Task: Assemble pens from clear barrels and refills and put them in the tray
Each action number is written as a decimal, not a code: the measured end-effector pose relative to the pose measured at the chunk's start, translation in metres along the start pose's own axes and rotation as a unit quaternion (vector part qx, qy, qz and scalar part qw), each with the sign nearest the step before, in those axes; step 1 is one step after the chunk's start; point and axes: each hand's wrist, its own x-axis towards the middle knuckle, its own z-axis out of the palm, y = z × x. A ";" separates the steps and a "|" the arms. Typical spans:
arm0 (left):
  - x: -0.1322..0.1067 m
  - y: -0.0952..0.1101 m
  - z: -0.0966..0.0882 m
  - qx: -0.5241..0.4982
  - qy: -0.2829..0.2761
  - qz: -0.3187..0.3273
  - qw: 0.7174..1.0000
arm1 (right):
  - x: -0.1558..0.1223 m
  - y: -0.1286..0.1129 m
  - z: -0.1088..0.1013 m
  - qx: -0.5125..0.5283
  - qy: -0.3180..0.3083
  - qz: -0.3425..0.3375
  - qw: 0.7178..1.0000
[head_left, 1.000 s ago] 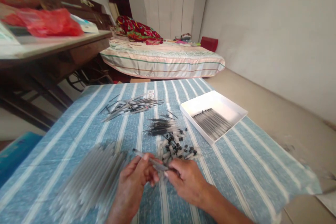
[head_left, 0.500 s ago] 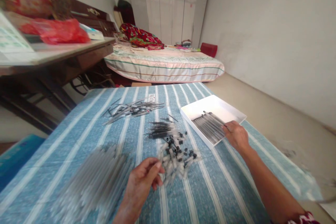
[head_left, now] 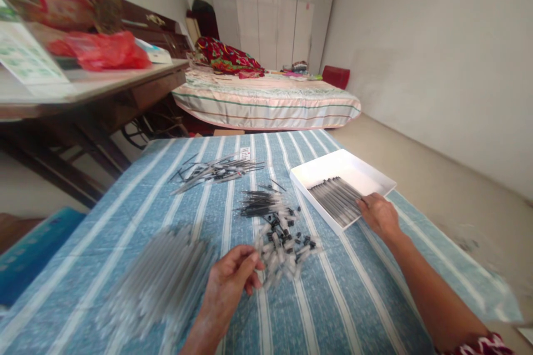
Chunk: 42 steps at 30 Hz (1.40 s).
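My left hand (head_left: pixel 231 283) hovers low over the blue striped tablecloth (head_left: pixel 366 299), fingers loosely curled and apart from the thumb, with nothing in them. It sits between a blurred heap of clear pen barrels (head_left: pixel 162 277) and a pile of small black and clear caps (head_left: pixel 285 241). My right hand (head_left: pixel 377 213) reaches to the near edge of a white tray (head_left: pixel 345 162). Its fingers are pinched at the end of a pen in the row of assembled pens (head_left: pixel 333 198) lying in the tray.
A bundle of thin black refills (head_left: pixel 256 205) lies beyond the caps, and a scatter of pen parts (head_left: pixel 216 169) further back. A dark wooden desk (head_left: pixel 125 86) with a red bag (head_left: pixel 104 50) stands left, a bed (head_left: pixel 266 100) behind, a blue box (head_left: pixel 25 255) low left.
One second ago both hands held a pen together near the caps. My right hand carried it right to the tray and has stayed there; my left hand stayed put, empty.
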 end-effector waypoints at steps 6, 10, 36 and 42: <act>0.008 -0.008 -0.004 -0.002 -0.006 -0.010 1.000 | -0.002 0.003 0.003 0.019 0.000 0.006 1.000; 0.008 -0.008 -0.002 -0.006 0.004 -0.009 1.000 | -0.002 0.009 0.006 0.021 0.010 0.021 0.999; 0.011 -0.004 -0.041 0.274 0.189 0.099 0.938 | -0.051 -0.155 -0.017 0.280 0.016 -0.251 0.927; 0.008 0.000 -0.051 0.447 0.170 0.117 0.871 | -0.048 -0.165 -0.001 0.251 0.044 -0.238 0.937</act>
